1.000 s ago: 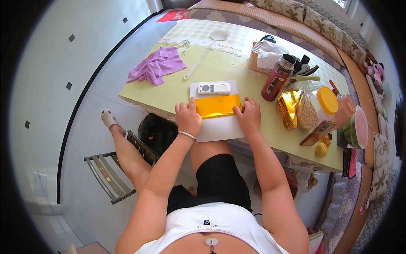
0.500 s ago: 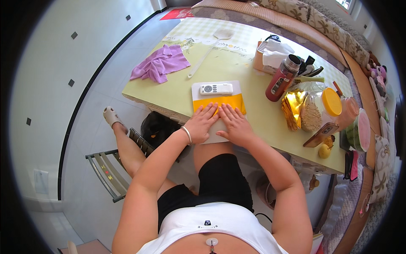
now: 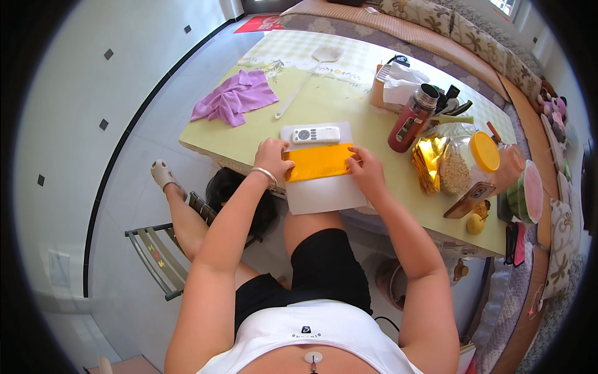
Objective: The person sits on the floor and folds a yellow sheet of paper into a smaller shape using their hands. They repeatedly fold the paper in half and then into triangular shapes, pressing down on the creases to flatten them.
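Note:
A shiny gold foil sheet point(image 3: 319, 163) lies flat across a white board or stack of paper point(image 3: 327, 196) at the table's near edge. My left hand point(image 3: 273, 159), a bangle at its wrist, is curled at the sheet's left edge, the thumb on the gold. On the opposite side my right hand point(image 3: 366, 168) pinches the right edge between thumb and fingers. A white remote control point(image 3: 316, 134) rests on the board just beyond the foil. The undersides of both hands' fingers are partly hidden.
Beyond the board lie a purple cloth point(image 3: 237, 98) and a long-handled spatula point(image 3: 304, 84). To the right stand a red bottle point(image 3: 409, 124), a gold foil stack point(image 3: 428, 163), a yellow-lidded jar point(image 3: 484, 151), a phone point(image 3: 468, 201) and a cut watermelon point(image 3: 529, 193).
My hands have parted from the middle of the foil sheet, one to each side edge. Their fingers were flat and now curl at the edges. More of the gold shows.

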`<control>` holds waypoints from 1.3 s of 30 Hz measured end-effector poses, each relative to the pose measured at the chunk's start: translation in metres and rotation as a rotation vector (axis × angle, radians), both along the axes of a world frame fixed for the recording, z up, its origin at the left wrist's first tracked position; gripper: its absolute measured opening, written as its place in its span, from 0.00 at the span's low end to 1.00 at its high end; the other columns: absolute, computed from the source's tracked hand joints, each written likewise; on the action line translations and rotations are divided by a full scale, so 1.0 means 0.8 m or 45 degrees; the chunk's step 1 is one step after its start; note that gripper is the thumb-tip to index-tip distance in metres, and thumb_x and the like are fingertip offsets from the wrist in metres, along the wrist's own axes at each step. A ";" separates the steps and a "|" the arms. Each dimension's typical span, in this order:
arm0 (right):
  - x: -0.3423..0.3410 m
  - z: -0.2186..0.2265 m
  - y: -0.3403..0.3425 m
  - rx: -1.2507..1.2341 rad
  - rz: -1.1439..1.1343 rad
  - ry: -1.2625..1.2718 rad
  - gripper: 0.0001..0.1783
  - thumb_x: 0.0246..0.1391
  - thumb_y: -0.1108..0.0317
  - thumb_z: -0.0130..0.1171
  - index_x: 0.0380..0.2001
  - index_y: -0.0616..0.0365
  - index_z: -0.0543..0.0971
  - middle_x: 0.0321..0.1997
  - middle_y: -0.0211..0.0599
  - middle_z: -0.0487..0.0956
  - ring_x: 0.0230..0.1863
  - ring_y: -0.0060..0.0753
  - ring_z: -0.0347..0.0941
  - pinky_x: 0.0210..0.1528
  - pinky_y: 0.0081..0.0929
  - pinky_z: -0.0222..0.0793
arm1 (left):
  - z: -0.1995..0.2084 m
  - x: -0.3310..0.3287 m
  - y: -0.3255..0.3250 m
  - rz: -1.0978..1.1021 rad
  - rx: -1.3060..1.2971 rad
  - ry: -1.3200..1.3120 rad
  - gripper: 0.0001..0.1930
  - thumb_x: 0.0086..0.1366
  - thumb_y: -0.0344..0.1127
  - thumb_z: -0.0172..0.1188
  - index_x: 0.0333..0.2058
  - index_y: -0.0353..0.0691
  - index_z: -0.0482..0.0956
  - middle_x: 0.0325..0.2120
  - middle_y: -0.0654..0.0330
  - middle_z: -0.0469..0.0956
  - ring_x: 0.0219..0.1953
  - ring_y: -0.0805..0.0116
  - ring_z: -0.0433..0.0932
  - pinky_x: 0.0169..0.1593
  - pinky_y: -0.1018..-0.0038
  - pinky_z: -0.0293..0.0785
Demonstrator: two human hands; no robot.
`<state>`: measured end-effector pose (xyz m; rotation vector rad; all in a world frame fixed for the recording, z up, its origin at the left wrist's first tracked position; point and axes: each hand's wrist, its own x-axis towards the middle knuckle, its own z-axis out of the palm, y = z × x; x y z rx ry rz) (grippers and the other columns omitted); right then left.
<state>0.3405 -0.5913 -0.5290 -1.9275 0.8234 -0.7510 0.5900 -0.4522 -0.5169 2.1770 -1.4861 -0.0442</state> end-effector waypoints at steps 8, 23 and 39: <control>0.012 -0.034 -0.020 0.302 -0.056 -0.028 0.38 0.56 0.74 0.61 0.68 0.72 0.61 0.29 0.41 0.82 0.24 0.26 0.79 0.27 0.24 0.75 | -0.005 0.012 -0.015 0.145 0.196 0.537 0.19 0.41 0.25 0.75 0.34 0.39 0.80 0.23 0.61 0.76 0.28 0.67 0.77 0.35 0.72 0.76; 0.003 0.017 -0.017 0.970 -0.083 -0.313 0.09 0.64 0.63 0.63 0.37 0.57 0.78 0.29 0.36 0.83 0.26 0.25 0.82 0.27 0.19 0.77 | 0.001 -0.041 0.038 0.421 -0.367 1.576 0.03 0.63 0.25 0.66 0.36 0.34 0.84 0.29 0.57 0.85 0.29 0.69 0.85 0.32 0.79 0.82; -0.017 0.023 -0.016 0.533 -0.008 0.209 0.10 0.59 0.67 0.65 0.29 0.63 0.80 0.21 0.34 0.81 0.18 0.21 0.76 0.20 0.20 0.72 | -0.029 -0.043 0.047 0.340 -0.139 0.701 0.10 0.54 0.31 0.73 0.22 0.32 0.81 0.22 0.56 0.81 0.22 0.71 0.80 0.29 0.75 0.78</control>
